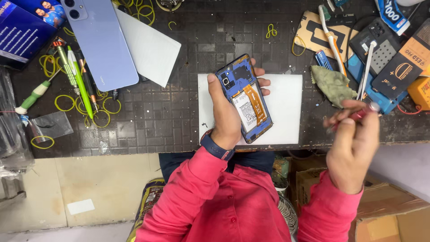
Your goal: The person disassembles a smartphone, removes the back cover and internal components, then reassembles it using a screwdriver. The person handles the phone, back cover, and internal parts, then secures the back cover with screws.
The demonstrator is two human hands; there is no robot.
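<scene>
Right hand at about 4 o'clock, nearest the camera — fingers are pinching a slim red-handled tool, tip not resolvable, lifted clear of the bench. Left hand at centre is gripping an opened phone, thumb on one long edge, fingertips wrapping the other, holding it just above a white pad.

Progress, judged from the layout: the back cover is already off and lying at 10 o'clock, well apart; battery and orange flex are showing, blue inner frame still in place. Tool is not touching the phone, so internal work appears to be pending.

Farther out: a green rag at 2 o'clock, a toothbrush beyond it, green pens at 9 o'clock among yellow rubber bands.
</scene>
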